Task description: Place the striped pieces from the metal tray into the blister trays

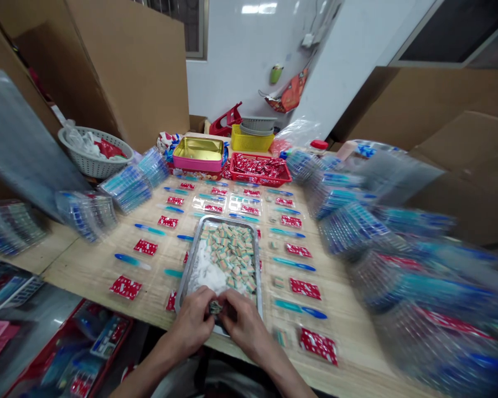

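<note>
My left hand (pixel 196 318) and my right hand (pixel 244 321) meet over the near edge of a metal tray (pixel 259 276). Their fingers pinch small striped pieces (pixel 214 307) between them; how many I cannot make out. Inside the tray lies a heap of similar small square pieces (pixel 232 249), striped in pale green and tan. White powder (pixel 205 271) covers its left side. Around the tray, clear plastic blister packs lie in rows, holding blue pens (pixel 294 264) and red patterned packets (pixel 305 288). In some packs on the right, a small striped piece (pixel 279 282) also sits.
Stacks of filled blister packs (pixel 352 229) line the right side, with more stacks (pixel 126 188) at the left. At the back are a red basket (pixel 290 178) of red packets, a pink tin (pixel 199 162) and a yellow basket (pixel 251 145). Cardboard (pixel 145 72) stands behind.
</note>
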`<state>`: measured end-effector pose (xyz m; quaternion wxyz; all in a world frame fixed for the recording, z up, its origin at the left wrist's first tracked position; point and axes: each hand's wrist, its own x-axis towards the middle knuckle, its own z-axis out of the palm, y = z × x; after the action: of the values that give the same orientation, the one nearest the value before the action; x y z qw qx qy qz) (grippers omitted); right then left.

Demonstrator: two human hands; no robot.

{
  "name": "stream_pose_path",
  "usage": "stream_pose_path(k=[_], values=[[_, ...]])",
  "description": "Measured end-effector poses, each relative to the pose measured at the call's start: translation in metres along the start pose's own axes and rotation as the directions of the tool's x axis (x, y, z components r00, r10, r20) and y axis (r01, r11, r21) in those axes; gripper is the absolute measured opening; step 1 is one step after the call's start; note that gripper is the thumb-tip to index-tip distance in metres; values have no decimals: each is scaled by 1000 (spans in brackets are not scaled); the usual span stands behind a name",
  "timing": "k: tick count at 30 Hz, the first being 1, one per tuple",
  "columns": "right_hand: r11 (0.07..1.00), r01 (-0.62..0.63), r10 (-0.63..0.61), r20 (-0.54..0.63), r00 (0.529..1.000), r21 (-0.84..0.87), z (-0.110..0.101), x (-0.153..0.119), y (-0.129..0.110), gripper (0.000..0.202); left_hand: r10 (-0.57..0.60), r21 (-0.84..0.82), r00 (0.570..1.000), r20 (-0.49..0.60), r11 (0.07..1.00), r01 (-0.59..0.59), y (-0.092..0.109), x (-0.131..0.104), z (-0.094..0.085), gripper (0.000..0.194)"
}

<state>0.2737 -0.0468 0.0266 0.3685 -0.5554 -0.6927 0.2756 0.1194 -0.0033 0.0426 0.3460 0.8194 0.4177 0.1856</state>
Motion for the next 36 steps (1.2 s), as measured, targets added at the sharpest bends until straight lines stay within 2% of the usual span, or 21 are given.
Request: stream_pose_path(k=[14,21,30,36], values=[[999,-13,13,1,1000,33,3,1,2,23,-42,-114,998,-35,993,38,-3,-2,-1,31],[1000,-3,4,-18,1000,30,4,0,3,22,-148,-79,987,-63,987,143,6,-1,-3,8],[1000,-20,20,15,1000,9,5,3,6,22,-104,-158,994,-36,983,97,0,0,-2,17],[1000,-11,11,20,1000,-4,4,3,4,27,-68,-193,995,-71,980,54,-5,-3,-2,32]])
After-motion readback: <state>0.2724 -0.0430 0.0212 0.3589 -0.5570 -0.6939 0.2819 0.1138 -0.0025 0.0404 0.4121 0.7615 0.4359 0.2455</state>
